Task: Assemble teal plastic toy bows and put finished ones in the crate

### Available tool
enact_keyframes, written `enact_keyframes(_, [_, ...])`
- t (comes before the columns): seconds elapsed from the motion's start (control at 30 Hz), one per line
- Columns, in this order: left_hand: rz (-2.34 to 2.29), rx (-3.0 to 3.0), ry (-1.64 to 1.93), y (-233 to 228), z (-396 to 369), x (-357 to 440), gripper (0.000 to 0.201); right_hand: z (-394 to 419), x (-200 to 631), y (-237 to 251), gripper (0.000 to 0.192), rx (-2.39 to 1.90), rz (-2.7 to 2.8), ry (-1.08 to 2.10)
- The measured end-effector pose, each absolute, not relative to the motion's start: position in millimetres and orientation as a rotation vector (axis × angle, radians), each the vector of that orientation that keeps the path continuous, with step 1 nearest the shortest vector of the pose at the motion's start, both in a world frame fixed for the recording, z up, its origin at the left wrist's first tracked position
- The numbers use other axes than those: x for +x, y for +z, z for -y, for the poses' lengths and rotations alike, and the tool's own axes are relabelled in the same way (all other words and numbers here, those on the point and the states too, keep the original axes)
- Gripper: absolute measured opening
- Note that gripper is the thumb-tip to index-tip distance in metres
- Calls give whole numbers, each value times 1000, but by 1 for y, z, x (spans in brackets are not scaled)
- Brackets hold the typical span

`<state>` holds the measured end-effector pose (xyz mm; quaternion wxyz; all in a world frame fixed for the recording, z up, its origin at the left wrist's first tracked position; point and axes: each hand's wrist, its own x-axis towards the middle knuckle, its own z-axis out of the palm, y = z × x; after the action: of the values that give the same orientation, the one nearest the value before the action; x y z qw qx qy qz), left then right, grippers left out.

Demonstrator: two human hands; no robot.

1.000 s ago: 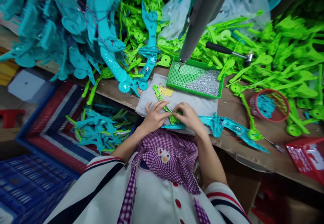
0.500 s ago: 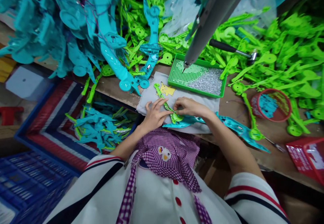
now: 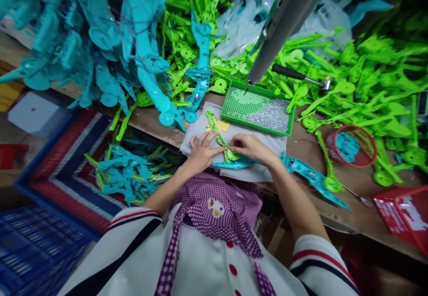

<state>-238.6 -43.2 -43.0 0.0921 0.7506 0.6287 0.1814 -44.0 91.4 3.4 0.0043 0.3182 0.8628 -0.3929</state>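
Observation:
A lime-green plastic arm-shaped part (image 3: 230, 155) with a rounded end lies on a grey cloth (image 3: 194, 137) in front of me. My left hand (image 3: 203, 151) steadies it, fingers spread, with thumb and fingertips pressed against it. Over its rounded end my right hand (image 3: 250, 146) is closed in a pinch; whatever sits between those fingertips is too small or hidden to make out. Under the green part and my right wrist runs a long turquoise plastic piece (image 3: 306, 173). Just beyond the hands stands a green perforated tray (image 3: 256, 129) holding many small silvery metal pieces (image 3: 270, 115).
A grey powered screwdriver (image 3: 267, 48) hangs over the tray. Heaps of green parts (image 3: 364, 82) and turquoise parts (image 3: 140, 28) cover the bench, with a hammer (image 3: 302, 75) among them. At right are a red basket (image 3: 369, 146), a red box (image 3: 397, 215) and a screwdriver (image 3: 361, 198).
The view has shifted slightly. Both hands keep nearly the same grip at the green part, with only small finger movement. Nothing has been visibly picked up or let go.

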Motion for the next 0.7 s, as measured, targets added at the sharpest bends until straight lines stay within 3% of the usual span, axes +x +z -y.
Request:
enact_keyframes(0.17, [-1879, 2150, 368, -43, 47, -237, 55, -92, -63, 3, 21, 1256, -2763, -1332])
enact_keyframes(0.43, [-1872, 2173, 315, -42, 49, -236, 57, -114, -105, -3, 11, 1239, -2374, -1373])
enact_keyframes(0.6, [-1886, 2213, 415, -29, 50, -237, 56, -119, -98, -4, 17, 1131, -2213, -1726])
enact_keyframes(0.7, [-1881, 2251, 430, -24, 49, -238, 56, -114, -100, -8, 16, 1192, -2324, -1642])
